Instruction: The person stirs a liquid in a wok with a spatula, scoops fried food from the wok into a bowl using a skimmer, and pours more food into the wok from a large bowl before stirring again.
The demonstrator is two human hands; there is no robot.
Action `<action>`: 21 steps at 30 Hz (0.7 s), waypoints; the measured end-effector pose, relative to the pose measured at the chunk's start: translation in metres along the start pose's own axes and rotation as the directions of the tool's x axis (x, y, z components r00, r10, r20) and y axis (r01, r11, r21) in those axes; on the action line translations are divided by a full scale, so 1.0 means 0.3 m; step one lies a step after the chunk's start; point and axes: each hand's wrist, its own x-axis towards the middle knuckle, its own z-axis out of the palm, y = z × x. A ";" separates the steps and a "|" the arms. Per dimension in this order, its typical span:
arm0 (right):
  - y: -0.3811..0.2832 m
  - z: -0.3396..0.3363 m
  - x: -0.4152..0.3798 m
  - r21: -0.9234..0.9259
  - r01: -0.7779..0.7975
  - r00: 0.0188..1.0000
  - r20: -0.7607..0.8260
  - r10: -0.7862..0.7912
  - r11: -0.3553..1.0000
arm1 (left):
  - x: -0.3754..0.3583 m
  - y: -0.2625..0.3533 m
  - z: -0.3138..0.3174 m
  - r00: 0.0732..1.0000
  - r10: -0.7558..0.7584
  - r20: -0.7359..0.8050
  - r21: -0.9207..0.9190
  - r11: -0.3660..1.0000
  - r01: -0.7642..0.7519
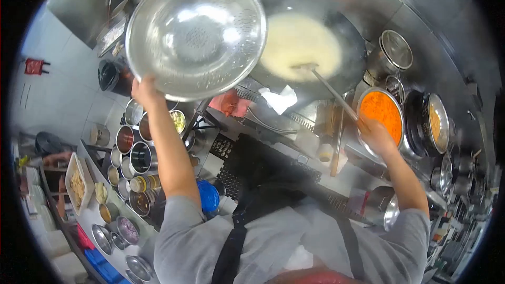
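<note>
My left hand (148, 93) is closed on the rim of a large metal colander (197, 37), raised and tilted so its shiny, perforated inside faces me. My right hand (376, 135) grips the handle of a long-handled ladle (336, 96), whose head is partly sunk in pale yellow liquid (300, 42). That liquid fills the middle of a big dark wok (351, 34). Right beside my right hand stands a metal bowl of orange, finely cut food (380, 110). A crumpled white cloth (279, 98) lies at the wok's near edge.
Several metal pots (141, 156) crowd the left side near a white tray (73, 186) of food. Round strainers (396, 49) and another food bowl (441, 123) stand at right. A blue round object (208, 196) is below my left arm. Steam hangs over the wok.
</note>
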 end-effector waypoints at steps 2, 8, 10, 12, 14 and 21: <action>0.071 0.042 0.026 -0.109 0.099 0.995 0.027 -0.096 0.989 | -0.057 0.013 -0.184 0.985 -0.078 -0.156 0.021 0.996 0.082; 0.020 0.166 0.272 -0.150 0.085 0.991 -0.088 -0.099 0.985 | -0.415 0.099 -0.552 0.910 -0.155 -0.385 0.042 0.982 0.185; -0.004 0.159 0.335 -0.168 0.069 0.987 -0.131 -0.092 0.983 | -0.531 0.100 -0.642 0.906 -0.109 -0.409 0.054 0.988 0.144; -0.005 0.178 0.396 -0.180 0.084 0.983 -0.143 -0.110 0.980 | -0.660 0.141 -0.701 0.884 -0.050 -0.464 0.085 0.991 0.100; 0.069 0.183 0.525 -0.188 0.043 0.993 -0.104 -0.063 0.981 | -0.795 0.176 -0.708 0.832 0.004 -0.554 0.157 0.983 0.099; 0.481 0.120 0.768 -0.017 0.375 0.927 -0.010 -0.375 0.927 | -1.316 0.385 -0.889 0.649 0.049 -0.759 0.280 0.925 0.258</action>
